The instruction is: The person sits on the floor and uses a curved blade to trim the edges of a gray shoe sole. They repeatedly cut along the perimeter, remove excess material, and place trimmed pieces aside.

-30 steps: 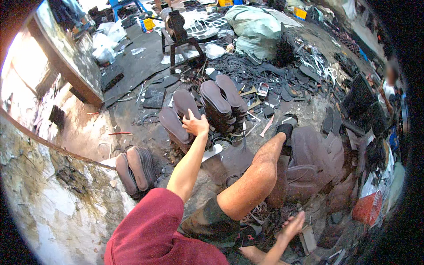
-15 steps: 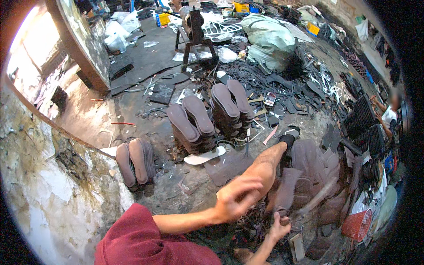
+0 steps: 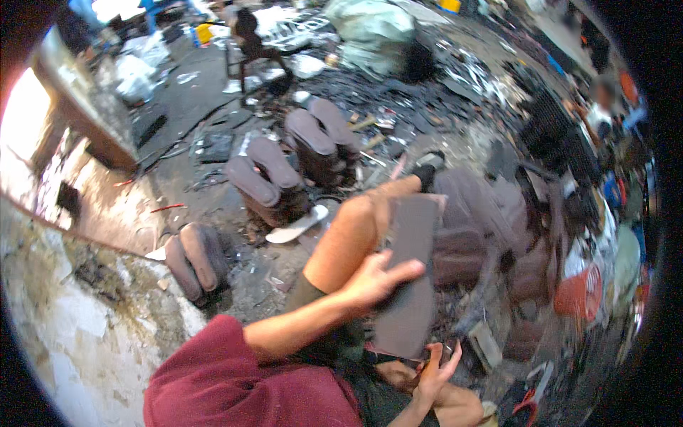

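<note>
My left hand [image 3: 380,281] holds a long, flat grey-brown sole sheet [image 3: 409,285], thumb on top and fingers hidden beneath. The sheet stands over my bent knee, its lower end above my lap. Close to that end is my right hand [image 3: 435,373], fingers apart; a small dark shape between them is too blurred to name. Right of my raised leg lies a heap of brown sole sheets [image 3: 477,228]. Pairs of stacked brown shoe soles stand ahead: a near-left stack [image 3: 196,260], a middle stack [image 3: 263,174] and a farther stack [image 3: 320,132].
A white sole-shaped piece [image 3: 299,225] lies before the middle stack. To the right are a red basket [image 3: 580,293], a pale block [image 3: 485,346] and a red-handled tool [image 3: 526,407]. Dark scraps, a metal stand [image 3: 249,53] and a pale green sack [image 3: 373,35] lie beyond. Another person sits far right.
My left hand, empty and blurred before, now grips the sole sheet. My right hand has let go of the brown piece it held and spread its fingers. The view has shifted right.
</note>
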`<state>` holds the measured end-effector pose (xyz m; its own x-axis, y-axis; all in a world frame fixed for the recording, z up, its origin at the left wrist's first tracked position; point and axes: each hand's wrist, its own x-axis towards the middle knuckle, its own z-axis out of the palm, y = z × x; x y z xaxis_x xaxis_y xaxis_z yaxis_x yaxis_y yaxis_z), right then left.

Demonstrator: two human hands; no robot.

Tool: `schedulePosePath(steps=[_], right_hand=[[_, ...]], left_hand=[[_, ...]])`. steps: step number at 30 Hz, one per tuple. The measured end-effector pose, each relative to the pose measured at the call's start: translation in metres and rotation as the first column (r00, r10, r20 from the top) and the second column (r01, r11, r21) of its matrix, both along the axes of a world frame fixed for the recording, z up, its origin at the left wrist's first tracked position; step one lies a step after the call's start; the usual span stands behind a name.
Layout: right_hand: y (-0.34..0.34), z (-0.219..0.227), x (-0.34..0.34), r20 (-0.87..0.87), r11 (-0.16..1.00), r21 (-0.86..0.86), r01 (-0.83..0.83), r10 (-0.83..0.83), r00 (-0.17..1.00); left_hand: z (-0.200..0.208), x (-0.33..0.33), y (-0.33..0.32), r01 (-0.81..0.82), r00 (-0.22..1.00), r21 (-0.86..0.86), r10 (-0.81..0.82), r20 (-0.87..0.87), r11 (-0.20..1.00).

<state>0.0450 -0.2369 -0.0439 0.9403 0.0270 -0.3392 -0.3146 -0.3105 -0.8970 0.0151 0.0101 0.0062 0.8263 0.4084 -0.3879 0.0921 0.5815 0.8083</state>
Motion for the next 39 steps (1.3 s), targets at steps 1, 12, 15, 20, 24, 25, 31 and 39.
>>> schedulePosePath(steps=[1, 12, 15, 20, 24, 25, 31, 39], right_hand=[[-0.013, -0.001, -0.001, 0.068, 0.992, 0.038, -0.12, 0.117, 0.991], [-0.091, 0.032, -0.039, 0.215, 0.724, -0.286, -0.627, 0.687, 0.694], [-0.088, 0.03, -0.044, 0.216, 0.79, -0.174, -0.588, 0.613, 0.76], [-0.03, 0.016, -0.024, 0.257, 0.74, -0.152, -0.655, 0.669, 0.697], [0.046, -0.027, -0.019, 0.36, 0.834, -0.096, -0.543, 0.538, 0.763], [0.066, -0.028, -0.014, 0.406, 0.873, -0.067, -0.483, 0.466, 0.786], [0.125, 0.008, 0.019, 0.411, 0.889, 0.058, -0.454, 0.393, 0.823], [0.042, -0.022, -0.059, 0.513, 0.847, -0.247, -0.471, 0.527, 0.678]], left_hand=[[0.006, -0.01, 0.013, 0.03, 0.999, -0.07, -0.032, -0.02, 0.997], [0.008, -0.032, 0.027, 0.062, 0.985, -0.071, -0.072, -0.154, 0.996], [0.006, -0.032, 0.028, 0.093, 0.983, -0.009, -0.093, -0.155, 0.996], [0.006, -0.034, 0.026, 0.068, 0.982, 0.008, -0.066, -0.175, 0.998], [0.005, -0.027, 0.017, 0.058, 0.988, -0.045, -0.063, -0.14, 0.997], [0.005, -0.025, 0.014, 0.05, 0.988, -0.017, -0.052, -0.148, 0.999], [0.001, -0.033, 0.02, 0.047, 0.998, 0.053, -0.044, -0.048, 0.997], [-0.002, -0.061, 0.047, 0.167, 0.982, -0.275, -0.185, -0.042, 0.947]])
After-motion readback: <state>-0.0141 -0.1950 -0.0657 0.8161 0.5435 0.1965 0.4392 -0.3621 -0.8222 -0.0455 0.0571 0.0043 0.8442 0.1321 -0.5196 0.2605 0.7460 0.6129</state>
